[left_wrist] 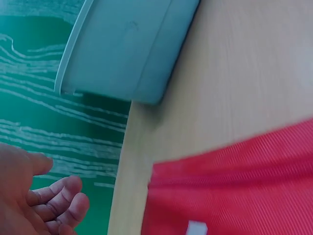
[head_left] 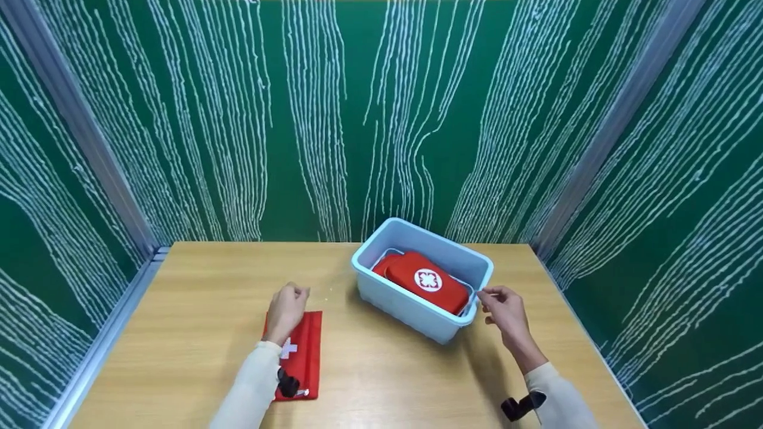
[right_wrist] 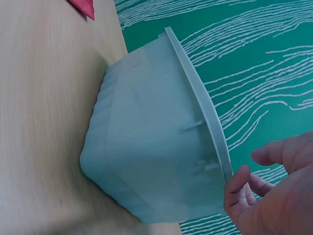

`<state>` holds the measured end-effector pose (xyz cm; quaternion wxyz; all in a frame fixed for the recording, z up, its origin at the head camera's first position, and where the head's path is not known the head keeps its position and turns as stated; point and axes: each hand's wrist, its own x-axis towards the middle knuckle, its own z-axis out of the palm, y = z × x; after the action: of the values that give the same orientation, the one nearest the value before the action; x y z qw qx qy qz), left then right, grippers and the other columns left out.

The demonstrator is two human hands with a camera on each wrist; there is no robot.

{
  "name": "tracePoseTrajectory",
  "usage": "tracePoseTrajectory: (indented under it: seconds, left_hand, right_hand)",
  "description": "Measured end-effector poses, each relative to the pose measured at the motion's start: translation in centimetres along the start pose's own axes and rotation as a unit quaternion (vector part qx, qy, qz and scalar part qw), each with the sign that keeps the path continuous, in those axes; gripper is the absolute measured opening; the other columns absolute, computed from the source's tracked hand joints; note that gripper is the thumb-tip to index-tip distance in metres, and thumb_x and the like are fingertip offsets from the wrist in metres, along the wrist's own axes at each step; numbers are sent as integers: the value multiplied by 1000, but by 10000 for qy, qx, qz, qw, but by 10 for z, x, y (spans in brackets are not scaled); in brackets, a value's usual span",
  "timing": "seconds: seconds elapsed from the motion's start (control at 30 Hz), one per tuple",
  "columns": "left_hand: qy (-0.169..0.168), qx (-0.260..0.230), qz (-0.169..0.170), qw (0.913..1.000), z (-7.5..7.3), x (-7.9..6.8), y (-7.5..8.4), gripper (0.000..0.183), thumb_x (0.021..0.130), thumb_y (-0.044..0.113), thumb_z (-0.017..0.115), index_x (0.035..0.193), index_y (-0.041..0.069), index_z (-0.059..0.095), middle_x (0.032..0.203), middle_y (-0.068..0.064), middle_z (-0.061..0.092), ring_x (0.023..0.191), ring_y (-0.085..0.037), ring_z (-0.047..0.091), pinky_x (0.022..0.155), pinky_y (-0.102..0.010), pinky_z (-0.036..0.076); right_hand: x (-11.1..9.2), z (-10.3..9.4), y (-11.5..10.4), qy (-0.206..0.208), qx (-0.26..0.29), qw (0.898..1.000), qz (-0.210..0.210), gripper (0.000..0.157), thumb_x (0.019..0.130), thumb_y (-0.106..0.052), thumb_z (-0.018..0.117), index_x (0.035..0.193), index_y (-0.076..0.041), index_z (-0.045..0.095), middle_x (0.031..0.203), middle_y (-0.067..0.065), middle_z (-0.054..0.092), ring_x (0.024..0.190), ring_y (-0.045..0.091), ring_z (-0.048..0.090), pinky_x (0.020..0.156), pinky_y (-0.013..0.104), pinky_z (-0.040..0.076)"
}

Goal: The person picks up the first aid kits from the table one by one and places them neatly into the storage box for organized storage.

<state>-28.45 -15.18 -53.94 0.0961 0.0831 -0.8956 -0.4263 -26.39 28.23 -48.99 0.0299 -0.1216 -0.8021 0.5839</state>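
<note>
The light-blue bin stands right of centre in the head view, its long axis slanting from upper left to lower right, its opening facing up. Inside, a red case follows much the same slant; a smaller red part shows at its left end, and whether it is separate cannot be told. A red pouch lies flat on the wooden table at lower centre-left, its long axis running nearly up and down the frame.

The bin is smooth-walled with a rolled rim. The case has rounded corners and a white round emblem with a cross in it. The pouch is ribbed fabric with a white cross, partly covered by the forearm.

The left hand hangs over the pouch's upper end, its arm entering from the bottom edge; the fingers are loosely bent, thumb apart, gripping nothing. The right hand reaches up and leftward from lower right to the bin's right end, bent fingers at the rim, thumb spread away from them rather than pinching it.
</note>
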Motion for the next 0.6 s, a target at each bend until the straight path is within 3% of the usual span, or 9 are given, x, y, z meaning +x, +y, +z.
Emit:
tracePoseTrajectory:
  seconds: [0.1, 0.33, 0.6]
  left_hand:
    - [-39, -32, -112, 9999, -7, -5, -11, 24, 97, 28, 57, 100, 6, 66, 88, -9, 66, 81, -24, 61, 77, -41, 48]
    - [-15, 64, -353, 9994, -21, -17, -36, 26, 98, 29, 57, 101, 4, 65, 90, -9, 66, 83, -21, 60, 75, -38, 48]
    - [-116, 4, -851, 9963, -34, -35, -69, 24, 98, 27, 59, 99, 3, 60, 89, -10, 63, 80, -20, 58, 68, -32, 46]
  right_hand:
    - [2, 3, -2, -40, -71, 10000, -36, 35, 97, -22, 59, 122, 3, 54, 97, 9, 58, 82, 17, 56, 65, 29, 51]
    - [8, 9, -5, 92, 36, 9998, -162, 30, 95, -17, 60, 117, 3, 57, 83, 0, 55, 71, 12, 51, 54, 25, 44]
    - [13, 14, -15, -36, -333, 9994, -6, 37, 96, -24, 59, 124, -1, 55, 98, 5, 53, 85, 18, 50, 62, 25, 46]
